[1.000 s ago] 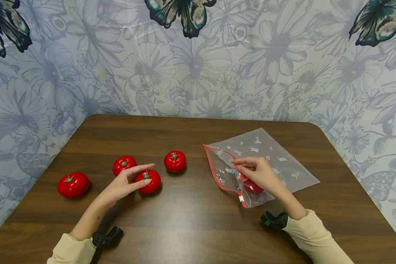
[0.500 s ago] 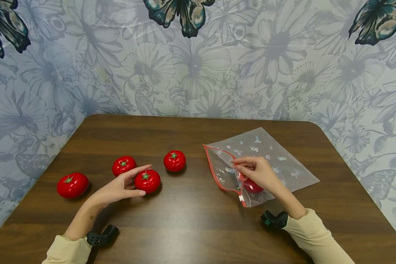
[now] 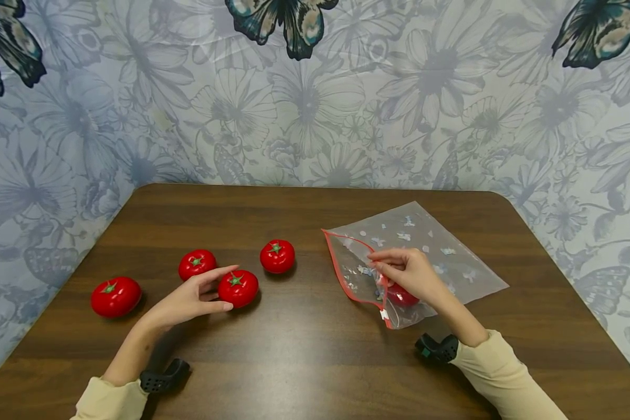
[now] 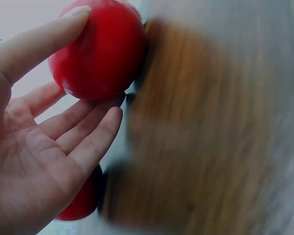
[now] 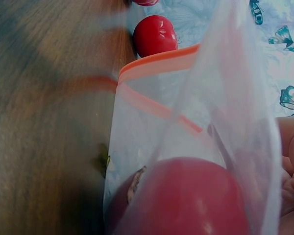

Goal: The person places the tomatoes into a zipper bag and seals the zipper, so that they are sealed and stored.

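My left hand (image 3: 194, 298) is beside a red tomato (image 3: 238, 288) with a green stem, its thumb and fingers spread around the near side. In the left wrist view the thumb lies over that tomato (image 4: 105, 54) and the fingers stretch out fairly straight beneath it. My right hand (image 3: 406, 274) pinches the upper edge of the mouth of a clear zip bag (image 3: 430, 233) with a red zip strip. Another tomato (image 3: 401, 296) lies inside the bag under this hand; in the right wrist view the tomato (image 5: 186, 200) shows through the plastic.
More tomatoes lie on the wooden table (image 3: 304, 361): one at the left (image 3: 116, 296), one behind the left hand (image 3: 196, 264) and one nearer the middle (image 3: 277, 256). A white zip slider (image 3: 384, 315) sits at the bag's front corner. A patterned wall stands behind the table.
My left thumb has come off the tomato's top and dropped to its near side. That tomato has shifted slightly right. The right hand keeps its pinch on the bag.
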The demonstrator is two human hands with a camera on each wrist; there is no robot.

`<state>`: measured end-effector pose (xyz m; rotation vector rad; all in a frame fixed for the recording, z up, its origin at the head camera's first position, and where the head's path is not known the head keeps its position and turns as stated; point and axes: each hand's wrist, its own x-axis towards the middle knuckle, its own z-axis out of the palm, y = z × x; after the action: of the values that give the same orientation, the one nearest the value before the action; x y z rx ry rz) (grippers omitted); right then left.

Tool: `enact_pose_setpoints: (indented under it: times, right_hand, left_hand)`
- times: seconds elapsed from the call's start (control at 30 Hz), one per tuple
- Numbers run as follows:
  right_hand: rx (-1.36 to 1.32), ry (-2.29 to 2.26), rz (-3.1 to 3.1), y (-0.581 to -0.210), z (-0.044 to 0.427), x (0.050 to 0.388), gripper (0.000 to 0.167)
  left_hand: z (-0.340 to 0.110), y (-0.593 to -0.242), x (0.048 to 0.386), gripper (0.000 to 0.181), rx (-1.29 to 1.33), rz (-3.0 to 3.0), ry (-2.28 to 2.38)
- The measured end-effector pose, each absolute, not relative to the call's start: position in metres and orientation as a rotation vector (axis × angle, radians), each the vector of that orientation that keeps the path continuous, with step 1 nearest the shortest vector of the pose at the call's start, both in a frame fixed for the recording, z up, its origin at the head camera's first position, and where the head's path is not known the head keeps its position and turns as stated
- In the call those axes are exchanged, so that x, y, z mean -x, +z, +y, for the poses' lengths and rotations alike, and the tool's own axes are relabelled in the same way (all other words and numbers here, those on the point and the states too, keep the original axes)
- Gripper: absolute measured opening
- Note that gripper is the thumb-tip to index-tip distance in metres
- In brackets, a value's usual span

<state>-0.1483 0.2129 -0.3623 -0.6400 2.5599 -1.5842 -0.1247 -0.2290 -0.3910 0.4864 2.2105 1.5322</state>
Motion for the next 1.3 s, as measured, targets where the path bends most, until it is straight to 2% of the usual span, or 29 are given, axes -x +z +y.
enact_pose_setpoints:
  times: [0.63,1.3]
  right_hand:
    - [0.653,-1.579,2.557,-0.362,0.214,0.149,0.024]
    - [0.610,-1.584,2.543,-0.361,0.211,0.147,0.024]
  left_hand:
    - [-0.177,-0.397,0.126,0.069,-0.649,2.153,1.572]
    - [-0.091,-0.383,0.157,0.066,-0.750,2.072,1.533]
